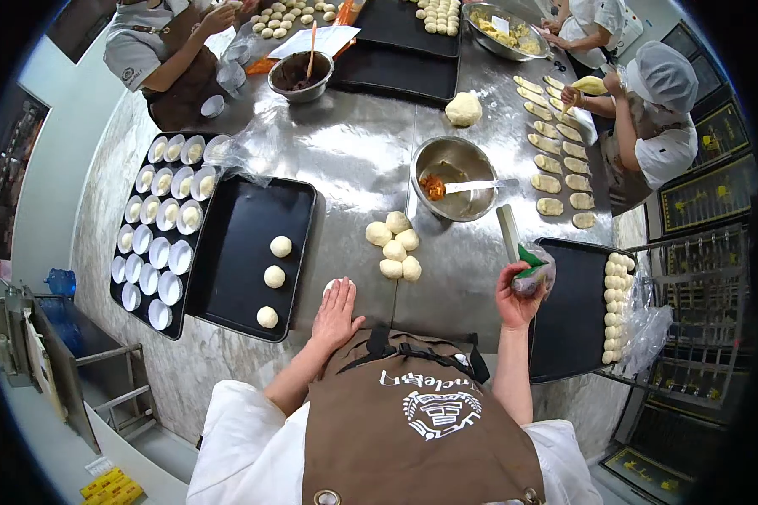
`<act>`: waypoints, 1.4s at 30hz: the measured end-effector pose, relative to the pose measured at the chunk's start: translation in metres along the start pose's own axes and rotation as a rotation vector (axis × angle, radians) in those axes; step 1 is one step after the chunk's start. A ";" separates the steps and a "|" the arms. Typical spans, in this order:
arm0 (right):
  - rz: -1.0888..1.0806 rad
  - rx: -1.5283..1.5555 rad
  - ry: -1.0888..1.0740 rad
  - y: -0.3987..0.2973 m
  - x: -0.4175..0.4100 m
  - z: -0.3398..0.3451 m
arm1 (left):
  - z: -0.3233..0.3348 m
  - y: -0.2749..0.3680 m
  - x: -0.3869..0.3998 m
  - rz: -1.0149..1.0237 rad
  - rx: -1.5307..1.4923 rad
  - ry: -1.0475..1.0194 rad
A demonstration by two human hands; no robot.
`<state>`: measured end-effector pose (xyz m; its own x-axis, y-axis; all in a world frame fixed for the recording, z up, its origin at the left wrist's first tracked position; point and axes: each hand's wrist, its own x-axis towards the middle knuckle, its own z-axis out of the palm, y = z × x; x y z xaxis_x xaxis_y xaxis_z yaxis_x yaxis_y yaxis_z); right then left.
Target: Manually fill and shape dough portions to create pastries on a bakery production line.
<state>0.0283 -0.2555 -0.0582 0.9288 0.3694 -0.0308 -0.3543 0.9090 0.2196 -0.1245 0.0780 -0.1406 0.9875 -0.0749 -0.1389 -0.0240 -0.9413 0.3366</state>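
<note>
My left hand [336, 315] lies palm down near the front of the steel table, fingers stretched out over a piece of pale dough [332, 285] that is mostly hidden beneath it. In my right hand [515, 302] is a metal-bladed scraper [508, 228] with a green grip, raised at an angle; clear plastic surrounds the grip. Between my hands sits a cluster of several smooth dough balls [393, 250]. Beyond them a steel bowl [453, 142] holds an orange-brown filling [432, 187] and a flat spatula [480, 185]. Left of my left hand, a black tray [240, 214] carries three round dough balls [274, 276].
At far left, another tray [183, 271] holds white paper cups, some with dough. Filled dough balls [614, 309] line a right-hand tray [565, 315]. A co-worker [657, 120] pipes onto flattened dough strips [548, 164]. A large dough ball [463, 110] and dark-filled bowl [300, 82] stand farther back.
</note>
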 end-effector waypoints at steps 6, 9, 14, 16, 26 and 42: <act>0.036 0.038 0.060 0.021 0.001 0.020 | -0.020 -0.014 0.017 0.021 0.135 -0.074; 0.076 -0.030 0.055 0.030 0.002 0.035 | -0.040 -0.015 0.015 -0.037 0.167 -0.001; 0.103 -0.205 -0.045 0.033 0.001 0.031 | -0.028 -0.040 0.023 0.129 0.212 0.234; 0.115 -0.273 -0.016 0.034 0.002 0.031 | -0.017 -0.053 0.025 0.032 0.028 0.288; 0.017 -0.438 0.132 0.060 0.001 0.045 | -0.111 0.013 0.048 -0.392 -1.325 0.386; -0.212 -1.127 0.211 0.104 0.010 0.054 | -0.136 0.128 0.067 -0.358 -2.157 -0.507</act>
<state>0.0065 -0.1675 0.0168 0.9819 0.1182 -0.1477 -0.1889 0.5738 -0.7969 -0.0400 -0.0025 0.0201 0.7931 -0.4201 -0.4411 0.5922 0.7014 0.3967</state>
